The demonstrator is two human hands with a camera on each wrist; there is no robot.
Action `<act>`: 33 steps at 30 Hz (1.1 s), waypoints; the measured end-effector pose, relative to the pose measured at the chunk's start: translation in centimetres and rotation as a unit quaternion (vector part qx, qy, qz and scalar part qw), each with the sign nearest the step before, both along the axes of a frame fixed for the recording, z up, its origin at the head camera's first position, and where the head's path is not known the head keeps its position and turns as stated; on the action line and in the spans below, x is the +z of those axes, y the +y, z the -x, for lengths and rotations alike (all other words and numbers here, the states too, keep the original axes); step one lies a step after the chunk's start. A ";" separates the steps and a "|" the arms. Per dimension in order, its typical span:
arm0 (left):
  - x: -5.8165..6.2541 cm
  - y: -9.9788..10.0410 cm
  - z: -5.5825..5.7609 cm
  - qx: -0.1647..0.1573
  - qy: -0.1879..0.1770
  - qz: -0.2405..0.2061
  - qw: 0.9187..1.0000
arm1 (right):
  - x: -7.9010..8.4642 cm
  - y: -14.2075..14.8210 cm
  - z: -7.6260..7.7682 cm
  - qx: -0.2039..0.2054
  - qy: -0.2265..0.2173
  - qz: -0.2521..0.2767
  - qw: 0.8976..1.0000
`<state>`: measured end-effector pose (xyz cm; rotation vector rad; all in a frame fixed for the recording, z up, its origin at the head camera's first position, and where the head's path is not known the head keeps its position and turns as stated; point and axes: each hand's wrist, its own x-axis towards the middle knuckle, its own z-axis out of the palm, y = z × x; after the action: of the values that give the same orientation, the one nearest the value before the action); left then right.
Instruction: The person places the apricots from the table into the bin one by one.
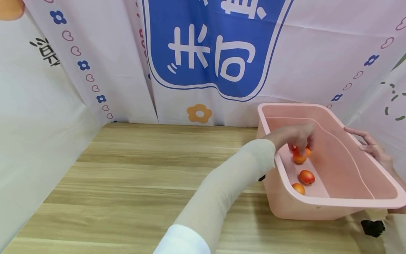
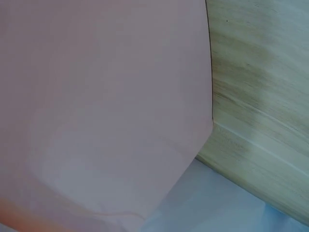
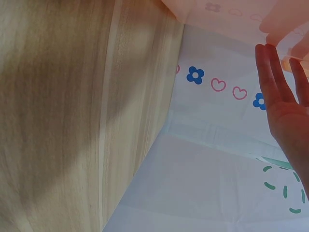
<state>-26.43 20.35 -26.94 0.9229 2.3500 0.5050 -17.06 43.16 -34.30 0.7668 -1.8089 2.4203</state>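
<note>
A deep pink plastic bin (image 1: 317, 204) stands at the right of the table. Reaching over its left side, my left hand (image 1: 299, 135) points its fingers down inside and grips a smooth orange-red fruit (image 1: 299, 158) close to the bin's floor. Partly behind the fingers another orange piece shows. Nearer me, a redder fruit (image 1: 306, 177) and a yellow-orange fruit (image 1: 298, 188) lie on the bottom. On the bin's right side, my right hand (image 1: 372, 146) touches the rim; its straight fingers (image 3: 270, 72) lie against the outer wall in the right wrist view.
A wood-grain table (image 1: 127, 183) stretches left of the bin. White printed cloth (image 1: 203, 95) with flowers, hearts and a blue sign hangs at the back and along both sides. Pale bin wall (image 2: 106, 96) fills much of the left wrist view.
</note>
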 end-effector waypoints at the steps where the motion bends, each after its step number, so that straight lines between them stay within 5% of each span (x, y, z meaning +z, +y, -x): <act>1: 0.0 -0.1 0.0 0.003 0.001 0.001 1.000 | 0.0 0.0 0.0 -0.001 0.001 -0.002 1.000; 8: 0.1 -1.1 0.3 0.018 -0.003 -0.056 0.998 | 0.0 0.0 -0.1 0.003 -0.013 -0.004 1.000; 12: 0.9 -1.8 0.4 -0.020 0.014 -0.091 0.996 | 0.2 0.2 -0.1 0.005 -0.012 -0.019 1.000; 17: 2.4 -3.1 0.0 -0.084 0.081 -0.114 0.987 | 0.7 0.9 0.1 0.011 -0.016 -0.054 0.998; 26: 4.2 -9.8 -1.7 -0.103 0.135 -0.198 0.965 | 1.6 1.8 -0.1 0.039 -0.096 -0.114 0.988; 29: 4.1 -12.3 -2.2 -0.101 0.156 -0.229 0.955 | 1.8 1.8 -0.3 0.008 -0.132 -0.153 0.979; 33: 3.8 -15.2 -3.0 -0.093 0.185 -0.266 0.942 | 2.1 2.1 -0.3 -0.042 -0.126 -0.249 0.959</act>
<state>-23.47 5.12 -23.14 1.5904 2.4538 0.9892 -16.78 45.25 -32.21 0.3896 -2.5408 2.1063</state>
